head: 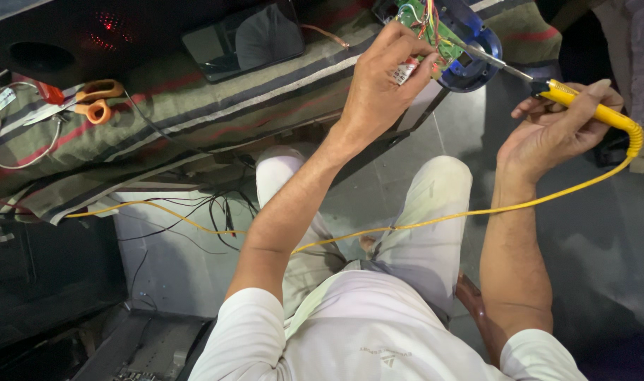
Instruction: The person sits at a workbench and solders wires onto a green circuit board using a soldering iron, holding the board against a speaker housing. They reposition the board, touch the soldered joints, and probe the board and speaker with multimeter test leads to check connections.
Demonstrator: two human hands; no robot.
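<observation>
Seen at upper right of the frame: left hand [380,85] closed on a blue device [470,49], steadying its exposed green circuit board [424,21] at the striped bench [195,106] edge; right hand [558,127] pinched pen-like around a yellow soldering iron [583,102], tip angled to the board. Orange scissors [93,100] at upper left.

circuit board [435,28]: cut off by top edge | left hand [382,81]: hides part of it

My left hand [382,85] grips the circuit board [442,35] on the table [195,113]; scissors [89,102] lie far left, the soldering iron [569,99] to its right in my right hand [555,130].
</observation>
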